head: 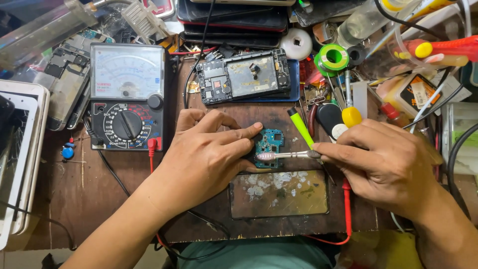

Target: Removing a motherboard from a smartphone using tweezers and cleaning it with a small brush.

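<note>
My left hand (pixel 206 152) presses down on a small teal circuit board (pixel 269 144) lying on the wooden bench, with the fingers holding its left edge. My right hand (pixel 386 162) grips a toothbrush (pixel 289 155) by its handle; the pink bristle head rests on the board's lower edge. Just below the board lies a stained glass plate (pixel 279 194) with white smears.
An analog multimeter (pixel 127 94) stands at the left with red and black leads. An opened phone frame (pixel 244 74) lies behind the board. Also in view are a green-yellow pen tool (pixel 300 127), a solder spool (pixel 332 57), screwdrivers at the right, and phone screens (pixel 20 149) at the far left.
</note>
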